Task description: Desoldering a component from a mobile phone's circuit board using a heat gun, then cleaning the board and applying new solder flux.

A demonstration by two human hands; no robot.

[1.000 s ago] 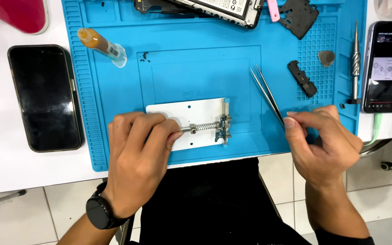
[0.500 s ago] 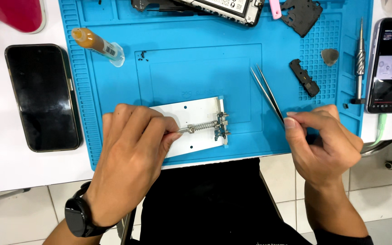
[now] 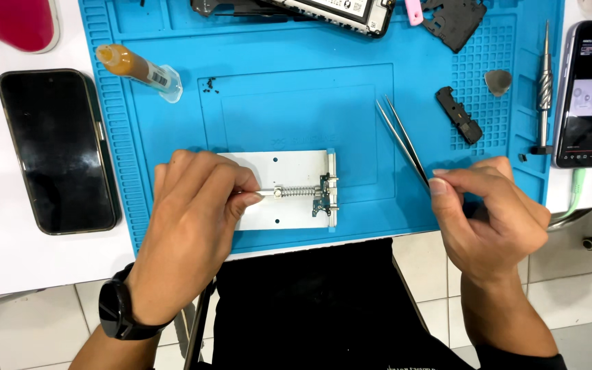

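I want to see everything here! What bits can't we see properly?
Head view only:
- Holder: its left end is under the left hand.
- Small board: parts too tiny to tell.
- Tweezers: back end hidden in the right hand.
- Opened phone: cut off by top edge.

White table (image 3: 8, 264) over a pale tiled floor (image 3: 584, 301) (grey grout), evenly lit.

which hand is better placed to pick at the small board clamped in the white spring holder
Right hand, probably: it holds the thin metal tweezers. Left hand rests on the white spring holder beside the small board.
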